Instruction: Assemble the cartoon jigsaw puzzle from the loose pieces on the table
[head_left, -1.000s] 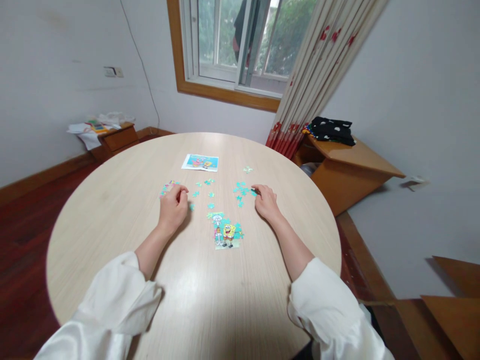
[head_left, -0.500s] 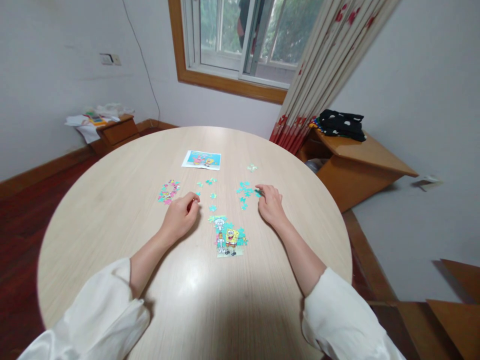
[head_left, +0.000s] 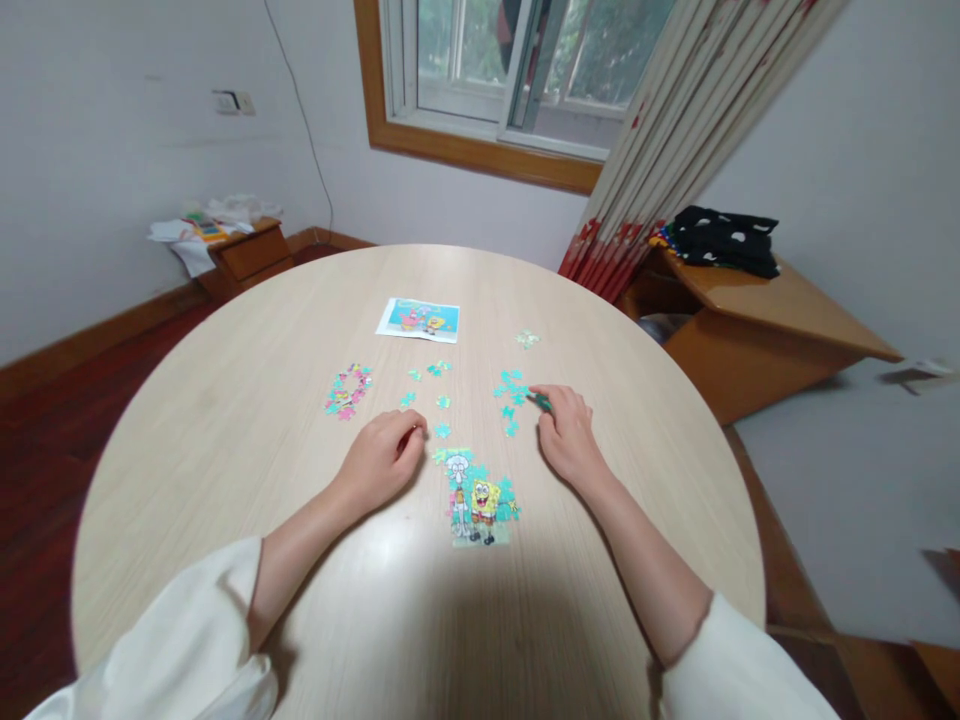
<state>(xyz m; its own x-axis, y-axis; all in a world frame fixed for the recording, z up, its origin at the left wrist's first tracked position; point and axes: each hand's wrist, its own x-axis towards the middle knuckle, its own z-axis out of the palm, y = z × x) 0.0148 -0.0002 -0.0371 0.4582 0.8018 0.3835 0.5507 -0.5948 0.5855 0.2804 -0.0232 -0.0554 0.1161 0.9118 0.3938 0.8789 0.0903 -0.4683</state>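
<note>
My right hand (head_left: 571,435) is closed on a teal puzzle piece (head_left: 541,402), pinched at the fingertips, beside a cluster of loose teal pieces (head_left: 514,390). My left hand (head_left: 382,455) rests on the table with its fingers curled in, and no piece shows in it. Between and nearer than the hands lies a partly joined jigsaw puzzle (head_left: 480,500) showing a yellow square cartoon figure and a pale, long-nosed one. A few single pieces (head_left: 443,402) are scattered above it. Left of them is a ring of pink and mixed-colour pieces (head_left: 349,390).
A printed reference picture (head_left: 418,320) lies toward the far side of the round wooden table (head_left: 187,430). Pale green pieces (head_left: 527,339) sit at the back right. Beyond the table stand a cabinet with dark cloth (head_left: 724,240) and a small stand with papers (head_left: 251,250).
The view has shifted, so everything sits further right in the picture. My right hand now pinches a teal piece at the edge of the cluster; my left hand stays curled, slightly nearer me.
</note>
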